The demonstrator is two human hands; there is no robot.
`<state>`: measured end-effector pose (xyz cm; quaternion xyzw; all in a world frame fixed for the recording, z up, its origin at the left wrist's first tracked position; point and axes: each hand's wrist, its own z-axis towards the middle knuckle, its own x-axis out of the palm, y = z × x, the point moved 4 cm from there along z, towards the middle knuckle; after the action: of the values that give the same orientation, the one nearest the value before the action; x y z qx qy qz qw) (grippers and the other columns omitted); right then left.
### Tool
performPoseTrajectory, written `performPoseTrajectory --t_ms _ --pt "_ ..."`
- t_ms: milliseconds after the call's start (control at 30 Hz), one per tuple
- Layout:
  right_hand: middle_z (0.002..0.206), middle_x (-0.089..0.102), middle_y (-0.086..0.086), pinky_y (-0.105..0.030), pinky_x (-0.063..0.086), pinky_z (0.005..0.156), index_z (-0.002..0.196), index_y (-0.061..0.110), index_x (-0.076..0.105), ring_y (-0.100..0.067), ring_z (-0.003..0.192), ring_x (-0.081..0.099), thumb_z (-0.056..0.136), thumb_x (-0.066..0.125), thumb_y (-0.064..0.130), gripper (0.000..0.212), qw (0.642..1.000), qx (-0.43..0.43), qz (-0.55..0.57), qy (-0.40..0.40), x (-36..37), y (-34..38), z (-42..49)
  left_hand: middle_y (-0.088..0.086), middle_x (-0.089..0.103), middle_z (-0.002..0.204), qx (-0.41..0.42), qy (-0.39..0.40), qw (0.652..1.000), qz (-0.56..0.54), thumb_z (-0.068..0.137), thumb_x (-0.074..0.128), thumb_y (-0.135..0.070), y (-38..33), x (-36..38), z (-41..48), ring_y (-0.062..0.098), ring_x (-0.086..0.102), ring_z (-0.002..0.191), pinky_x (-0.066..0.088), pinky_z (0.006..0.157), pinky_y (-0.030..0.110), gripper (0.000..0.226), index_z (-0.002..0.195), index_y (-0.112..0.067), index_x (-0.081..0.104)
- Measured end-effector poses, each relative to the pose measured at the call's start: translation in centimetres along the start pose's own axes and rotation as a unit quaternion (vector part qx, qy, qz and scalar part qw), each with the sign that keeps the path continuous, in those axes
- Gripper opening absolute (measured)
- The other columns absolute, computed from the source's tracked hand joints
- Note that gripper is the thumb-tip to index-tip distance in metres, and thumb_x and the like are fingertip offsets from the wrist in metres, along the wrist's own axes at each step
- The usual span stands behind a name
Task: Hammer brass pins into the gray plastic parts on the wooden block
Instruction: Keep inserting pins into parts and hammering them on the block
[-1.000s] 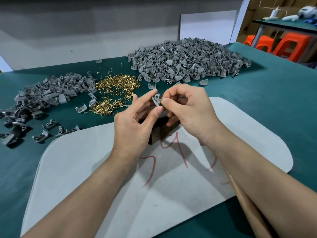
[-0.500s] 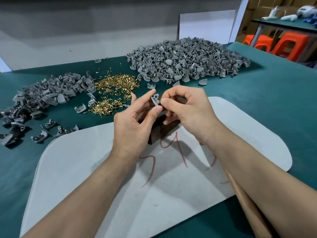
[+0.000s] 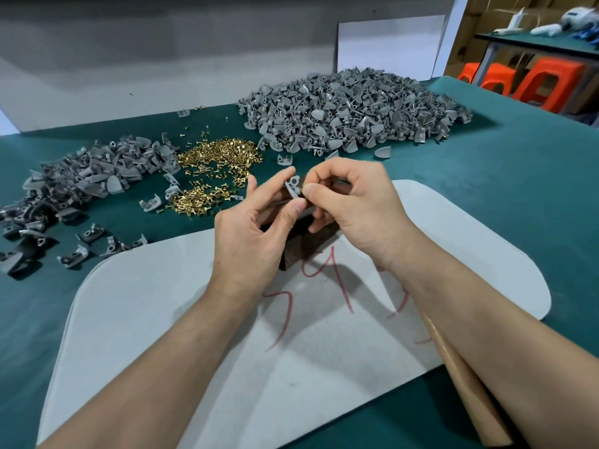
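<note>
Writing: red marks (image 3: 337, 277), arms partly covering them, unreadable.
Left hand (image 3: 249, 234): pinching gray plastic part (image 3: 291, 187).
Right hand (image 3: 353, 202): pinching brass pin (image 3: 300, 189) against it.

Around the one wooden block (image 3: 301, 241) there are two heaps of gray parts (image 3: 90, 176) (image 3: 350, 111) beyond it, one heap of brass pins (image 3: 217, 163) between them, one white mat (image 3: 162, 319) beneath it, two hands (image 3: 252, 234) (image 3: 353, 202) above it pinching one gray part (image 3: 291, 187) and one pin (image 3: 300, 190), and one wooden handle (image 3: 463, 384) nearer on its right.

A gray plastic part (image 3: 292, 188) is held tilted above the dark wooden block (image 3: 299, 251). Brass pins (image 3: 217, 166) lie heaped behind.
</note>
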<state>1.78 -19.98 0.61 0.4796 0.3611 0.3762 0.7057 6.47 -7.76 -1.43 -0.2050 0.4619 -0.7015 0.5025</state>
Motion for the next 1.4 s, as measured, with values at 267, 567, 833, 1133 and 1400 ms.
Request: performPoseTrajectory --t_ms 267,567,833,1133,1400 --pt "0.054 0.05 0.003 -0.03 0.053 0.052 0.068 0.016 0.061 -0.009 0.05 0.051 0.084 0.06 -0.003 0.025 1.0 -0.015 -0.022 0.0 -0.12 0.04 0.04 -0.011 0.069 0.103 0.008 0.005 1.0 0.009 0.086 0.064 -0.017 0.08 -0.05 0.01 -0.004 0.066 0.095 0.029 0.116 0.049 0.042 0.126 -0.028 0.053" --pt "0.057 0.051 0.002 -0.03 0.053 0.052 0.067 0.016 0.061 -0.008 0.049 0.052 0.083 0.06 -0.004 0.025 0.999 -0.02 -0.036 0.002 -0.17 -0.05 0.14 -0.007 0.069 0.104 0.008 0.002 1.0 0.025 0.088 0.065 -0.01 0.22 -0.05 -0.02 -0.008 0.065 0.095 0.027 0.117 0.048 0.044 0.126 -0.027 0.052" --pt "0.056 0.052 0.005 -0.032 0.054 0.054 0.068 0.016 0.062 -0.007 0.05 0.054 0.083 0.061 -0.002 0.024 0.999 -0.021 -0.041 0.008 -0.23 -0.14 0.21 -0.007 0.071 0.098 0.011 0.006 0.999 0.037 0.088 0.065 -0.011 0.29 -0.06 0.02 -0.01 0.061 0.097 0.016 0.122 0.033 0.042 0.126 -0.025 0.053" --pt "0.052 0.052 0.01 -0.038 0.056 0.057 0.066 0.019 0.061 -0.008 0.049 0.055 0.083 0.062 0.0 0.026 0.999 -0.023 -0.043 0.01 -0.28 -0.43 0.3 -0.005 0.07 0.1 0.006 0.011 0.999 0.042 0.085 0.063 -0.021 0.2 -0.15 0.09 -0.001 0.063 0.102 0.017 0.121 0.034 0.042 0.127 -0.024 0.055" --pt "0.053 0.049 0.003 -0.029 0.051 0.051 0.068 0.013 0.061 -0.008 0.049 0.05 0.084 0.059 -0.006 0.025 1.0 -0.007 0.008 0.023 -0.07 -0.49 0.33 -0.002 0.071 0.102 0.008 0.006 0.999 0.046 0.088 0.065 -0.014 0.38 -0.21 0.1 0.005 0.06 0.108 0.013 0.12 0.026 0.041 0.128 -0.018 0.057"
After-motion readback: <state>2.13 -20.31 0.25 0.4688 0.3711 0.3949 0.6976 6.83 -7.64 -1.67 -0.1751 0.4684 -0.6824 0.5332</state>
